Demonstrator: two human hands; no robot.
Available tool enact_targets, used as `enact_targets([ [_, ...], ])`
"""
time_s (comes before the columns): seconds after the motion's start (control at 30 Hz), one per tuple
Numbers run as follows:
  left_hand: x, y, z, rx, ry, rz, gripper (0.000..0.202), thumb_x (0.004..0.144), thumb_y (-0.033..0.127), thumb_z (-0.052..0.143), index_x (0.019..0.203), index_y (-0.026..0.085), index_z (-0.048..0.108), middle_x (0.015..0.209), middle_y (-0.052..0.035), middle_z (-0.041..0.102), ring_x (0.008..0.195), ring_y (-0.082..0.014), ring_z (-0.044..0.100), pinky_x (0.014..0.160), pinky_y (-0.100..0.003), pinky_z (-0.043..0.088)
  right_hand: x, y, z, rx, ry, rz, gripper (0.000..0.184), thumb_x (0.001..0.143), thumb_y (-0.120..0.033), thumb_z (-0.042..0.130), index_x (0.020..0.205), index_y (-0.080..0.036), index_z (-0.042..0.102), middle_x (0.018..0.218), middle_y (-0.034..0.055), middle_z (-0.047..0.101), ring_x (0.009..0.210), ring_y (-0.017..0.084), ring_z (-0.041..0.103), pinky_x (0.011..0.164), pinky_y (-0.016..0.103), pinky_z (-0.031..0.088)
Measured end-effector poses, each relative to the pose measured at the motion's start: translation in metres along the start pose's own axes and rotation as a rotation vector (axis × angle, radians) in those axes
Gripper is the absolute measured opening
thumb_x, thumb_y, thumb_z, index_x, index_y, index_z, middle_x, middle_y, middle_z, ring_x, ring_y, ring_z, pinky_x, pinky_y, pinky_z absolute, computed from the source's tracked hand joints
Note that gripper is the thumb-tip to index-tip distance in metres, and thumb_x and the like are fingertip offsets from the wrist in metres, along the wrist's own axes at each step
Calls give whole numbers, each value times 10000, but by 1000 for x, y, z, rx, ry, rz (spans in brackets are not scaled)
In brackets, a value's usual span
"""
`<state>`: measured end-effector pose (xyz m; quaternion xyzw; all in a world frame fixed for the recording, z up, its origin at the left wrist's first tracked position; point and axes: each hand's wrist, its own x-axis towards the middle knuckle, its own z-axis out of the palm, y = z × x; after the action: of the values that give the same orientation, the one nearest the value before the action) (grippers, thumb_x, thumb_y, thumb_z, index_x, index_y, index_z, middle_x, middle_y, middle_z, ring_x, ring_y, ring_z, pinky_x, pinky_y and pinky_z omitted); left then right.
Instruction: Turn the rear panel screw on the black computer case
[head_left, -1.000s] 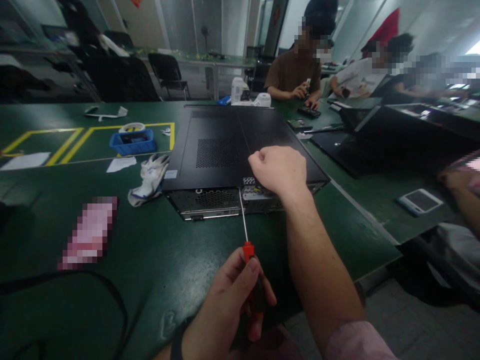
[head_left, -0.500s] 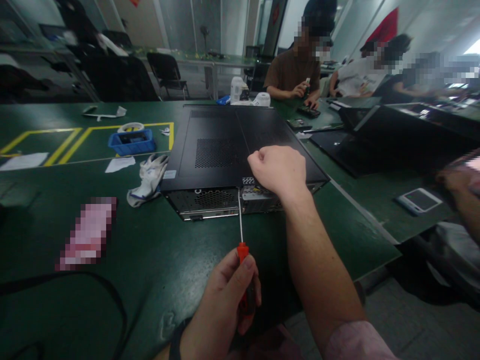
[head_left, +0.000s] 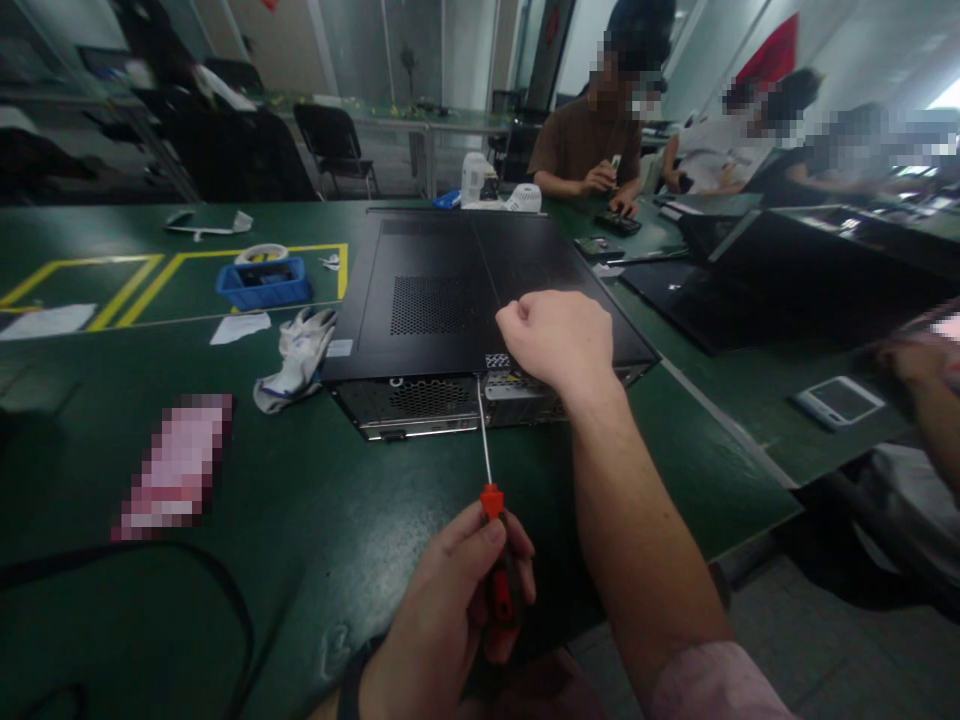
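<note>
A black desktop computer case (head_left: 435,245) lies flat on the green table, its perforated metal rear panel (head_left: 431,397) towards me. My left hand (head_left: 469,570) is closed round the red and black handle of a screwdriver (head_left: 491,500). The screwdriver's metal shaft runs forward, and its tip meets the rear panel just under the top cover, near the middle. On top of the cover, at the right near edge, rests my right hand (head_left: 562,335), curled into a fist. The undersides of its fingers are hidden, and nothing shows in it.
Left of the case lie work gloves (head_left: 296,360), a blue bin (head_left: 264,285) with a tape roll (head_left: 261,255), and a blurred pink item (head_left: 180,460). To the right are black panels (head_left: 817,265) and a phone-like device (head_left: 840,402). A person's arm (head_left: 922,370) reaches in there; co-workers sit beyond.
The screwdriver handle and my left hand have shifted slightly right and towards me, with the fingers a little looser round the handle. The tip stays at the rear panel. My right hand has not moved.
</note>
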<state>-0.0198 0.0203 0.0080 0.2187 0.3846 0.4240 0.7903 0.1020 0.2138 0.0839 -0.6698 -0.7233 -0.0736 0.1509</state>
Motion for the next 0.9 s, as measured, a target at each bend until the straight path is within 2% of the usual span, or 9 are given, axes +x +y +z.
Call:
enact_targets([
  [0.13,1,-1,0,46,-33,6,582,788,731,776,894,211,536,651,34,679,361,-25,381,342,-135,274,0,0,0,-3,0,-2,430,957,-401,455,913,-205,836,926,149,807,846,300,730,751,381,483],
  [0.27,3,-3,-1,57,-42,-14,573,828,751,723,908,230,497,593,55,655,316,-34,358,315,-141,261,0,0,0,4,1,-4,435,958,-401,449,912,-202,833,912,150,804,846,298,729,745,379,478],
  [0.4,3,-5,-2,73,-8,9,536,871,733,685,887,225,512,565,68,605,333,-39,342,319,-141,254,0,1,0,7,2,-14,441,960,-406,439,905,-213,831,915,150,803,845,309,728,743,392,479],
  [0.6,1,-2,1,14,33,-16,527,890,717,612,905,191,603,545,34,577,395,-58,362,361,-148,245,0,1,0,5,1,-5,443,959,-408,441,916,-208,835,926,154,804,847,309,727,755,398,484],
  [0.73,0,0,2,-35,-16,-19,515,853,686,652,914,175,622,599,19,616,405,-58,401,363,-158,285,0,0,0,7,-5,-2,450,961,-409,441,933,-202,839,929,157,804,843,298,723,756,391,487],
  [0.9,2,-1,1,0,-43,-24,557,796,699,774,915,198,561,654,26,679,380,-39,426,354,-142,321,0,0,0,1,9,-4,441,957,-402,452,924,-197,841,917,153,805,837,293,726,751,382,486],
])
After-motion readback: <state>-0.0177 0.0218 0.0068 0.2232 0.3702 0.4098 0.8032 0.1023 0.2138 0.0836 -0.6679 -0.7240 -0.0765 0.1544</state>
